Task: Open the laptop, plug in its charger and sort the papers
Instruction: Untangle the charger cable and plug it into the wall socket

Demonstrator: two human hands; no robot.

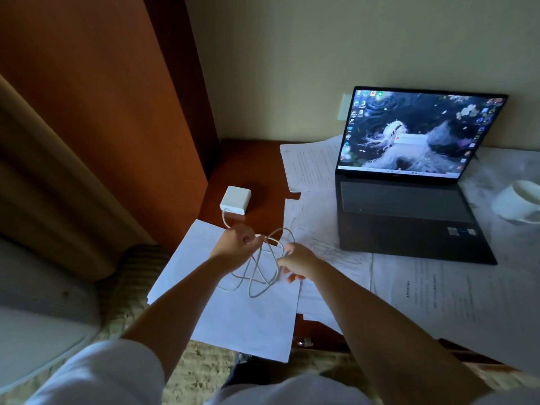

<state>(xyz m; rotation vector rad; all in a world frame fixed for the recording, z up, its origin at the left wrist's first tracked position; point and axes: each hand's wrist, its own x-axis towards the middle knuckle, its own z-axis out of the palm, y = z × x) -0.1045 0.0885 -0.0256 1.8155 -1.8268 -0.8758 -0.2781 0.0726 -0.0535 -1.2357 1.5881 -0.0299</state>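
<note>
The dark laptop point(409, 211) stands open on the desk with its screen lit. A white charger brick point(235, 199) lies on the bare wood to its left. Its white cable point(260, 273) hangs in loose loops above a blank sheet point(233, 314). My left hand point(236, 244) pinches the cable near the brick end. My right hand point(298, 261) holds the loops on the other side. Printed papers point(467, 296) lie scattered around and under the laptop.
A white cup point(517, 200) sits at the right edge beside the laptop. A wooden panel point(102, 112) and a curtain point(43, 185) stand to the left. A wall socket plate point(344, 106) shows behind the screen. The blank sheet overhangs the desk's front edge.
</note>
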